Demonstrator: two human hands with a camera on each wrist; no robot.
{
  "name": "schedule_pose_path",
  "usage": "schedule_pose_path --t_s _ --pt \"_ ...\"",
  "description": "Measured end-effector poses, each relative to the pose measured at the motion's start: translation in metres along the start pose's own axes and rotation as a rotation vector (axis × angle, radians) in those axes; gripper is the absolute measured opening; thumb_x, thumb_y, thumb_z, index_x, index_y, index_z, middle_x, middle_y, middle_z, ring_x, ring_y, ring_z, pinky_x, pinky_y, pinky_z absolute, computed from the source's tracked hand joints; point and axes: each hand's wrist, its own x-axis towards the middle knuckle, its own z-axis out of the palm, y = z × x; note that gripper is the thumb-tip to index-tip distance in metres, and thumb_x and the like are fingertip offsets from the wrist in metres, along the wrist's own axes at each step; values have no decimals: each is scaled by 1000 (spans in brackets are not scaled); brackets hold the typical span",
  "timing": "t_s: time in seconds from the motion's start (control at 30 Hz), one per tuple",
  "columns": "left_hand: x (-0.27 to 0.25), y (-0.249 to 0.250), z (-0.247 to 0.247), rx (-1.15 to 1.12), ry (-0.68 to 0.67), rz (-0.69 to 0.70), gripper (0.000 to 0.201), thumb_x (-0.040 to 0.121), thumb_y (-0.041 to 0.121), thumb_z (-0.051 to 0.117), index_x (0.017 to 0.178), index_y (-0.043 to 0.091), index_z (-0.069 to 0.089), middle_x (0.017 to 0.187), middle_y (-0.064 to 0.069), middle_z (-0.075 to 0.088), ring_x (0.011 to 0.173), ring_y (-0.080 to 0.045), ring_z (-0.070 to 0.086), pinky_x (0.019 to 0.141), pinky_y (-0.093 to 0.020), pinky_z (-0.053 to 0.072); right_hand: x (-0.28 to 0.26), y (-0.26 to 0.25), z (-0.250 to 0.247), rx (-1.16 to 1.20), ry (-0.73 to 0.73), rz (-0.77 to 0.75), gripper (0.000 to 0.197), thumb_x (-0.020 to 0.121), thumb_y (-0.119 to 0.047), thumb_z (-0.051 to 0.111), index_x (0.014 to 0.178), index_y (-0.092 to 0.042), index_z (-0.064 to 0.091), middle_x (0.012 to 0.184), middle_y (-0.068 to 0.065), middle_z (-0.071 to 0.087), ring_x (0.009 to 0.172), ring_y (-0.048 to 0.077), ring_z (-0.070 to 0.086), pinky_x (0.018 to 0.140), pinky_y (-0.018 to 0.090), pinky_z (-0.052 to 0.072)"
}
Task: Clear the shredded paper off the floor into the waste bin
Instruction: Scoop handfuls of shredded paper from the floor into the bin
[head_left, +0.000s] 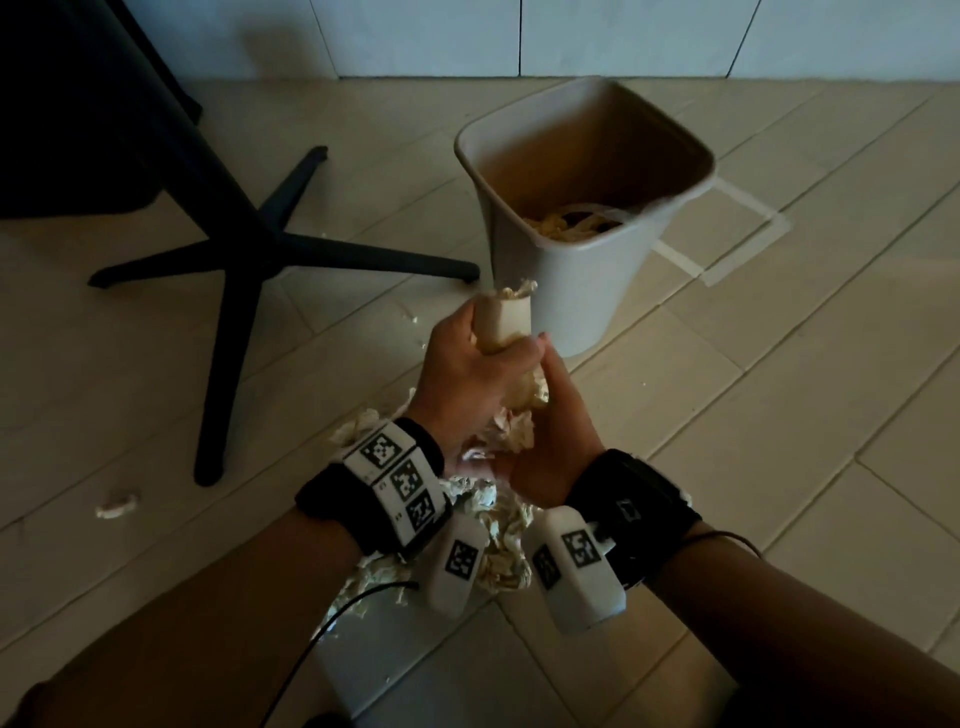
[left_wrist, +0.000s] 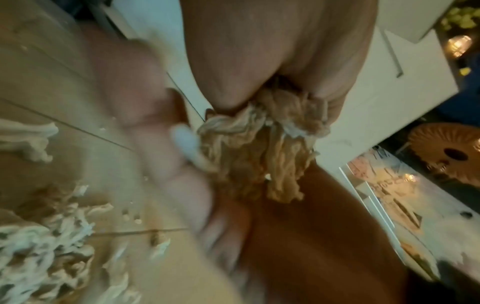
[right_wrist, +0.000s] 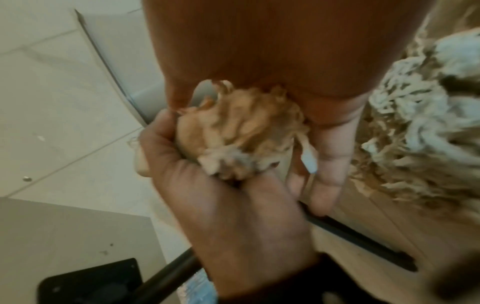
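Both hands are pressed together round one clump of shredded paper (head_left: 519, 410), lifted above the floor. My left hand (head_left: 488, 348) grips its top, where a flat paper scrap (head_left: 506, 319) sticks up. My right hand (head_left: 550, 415) cups and holds the clump from the right and below. The clump (left_wrist: 259, 148) hangs from my left palm in the left wrist view; in the right wrist view the clump (right_wrist: 241, 133) sits between the two hands. A pile of shreds (head_left: 498, 540) lies on the floor under my wrists. The grey waste bin (head_left: 571, 291) stands just beyond, with shreds inside (head_left: 566, 226).
A black chair base (head_left: 249, 260) spreads its legs on the tiled floor to the left, one leg ending near the bin. A stray shred (head_left: 117, 506) lies at the far left. A taped square (head_left: 727, 249) marks the floor behind the bin. A wall runs along the back.
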Motion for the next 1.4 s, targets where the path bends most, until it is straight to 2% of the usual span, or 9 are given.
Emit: schedule_pose_path --t_s 0.2,0.3,0.53,0.63,0.83,0.93,1.07,1.2,1.4 --pt "-17 -6 -1 298 -44 218 28 83 40 73 103 25 59 93 5 67 83 -8 67 68 -24 56 -16 -14 13 -114 -10 -209 78 92 -66 39 138 -3 45 133 21 46 127 36 43 112 50 28" --pt "-19 0 -4 527 -5 255 46 81 65 60 107 28 55 97 4 55 94 -21 60 77 -40 57 -22 -19 20 -272 -38 -287 73 93 -59 41 139 -2 42 134 24 52 122 39 51 106 53 38" --pt "-18 33 -12 326 -263 155 43 82 27 72 120 25 52 105 5 67 99 -14 67 80 -37 59 -32 -29 40 -453 109 -494 42 89 -22 65 117 8 55 87 17 67 70 23 68 54 27 54" --pt "-24 52 -21 100 -406 91 59 85 2 68 135 21 43 117 5 67 106 -6 67 82 -24 56 -40 -49 50 -561 177 -587 37 82 -27 74 107 0 64 83 17 65 67 29 62 54 31 52" --pt "-16 77 -32 -70 -394 177 85 85 0 60 154 30 20 147 -4 50 134 -23 49 110 -57 38 -50 -91 91 -812 114 -808 27 87 -16 70 103 6 66 82 16 69 65 24 67 53 26 52" --pt "-11 81 -42 -53 -310 160 88 87 -7 54 154 34 15 146 8 50 129 -13 54 105 -43 44 -42 -115 105 -920 204 -847 35 87 -24 71 97 9 66 73 19 63 52 28 57 46 29 48" --pt "-2 62 -64 28 -239 77 74 88 0 54 147 39 34 139 9 58 128 -9 52 102 -36 46 -20 -156 108 -1109 355 -907 32 85 -29 69 104 -4 68 79 4 71 69 21 68 67 38 59" --pt "8 20 -86 46 -96 -8 56 89 7 56 132 41 51 123 7 68 112 -5 63 97 -35 53 -6 -188 103 -1364 445 -886 35 95 -9 47 126 6 50 78 9 61 76 7 57 78 17 54" --pt "20 -51 -118 93 1 -190 51 75 18 60 122 37 54 123 -6 66 83 -11 60 74 -30 47 15 -210 79 -1828 758 -548 70 69 -56 53 131 -24 49 135 14 53 123 35 51 102 50 44"
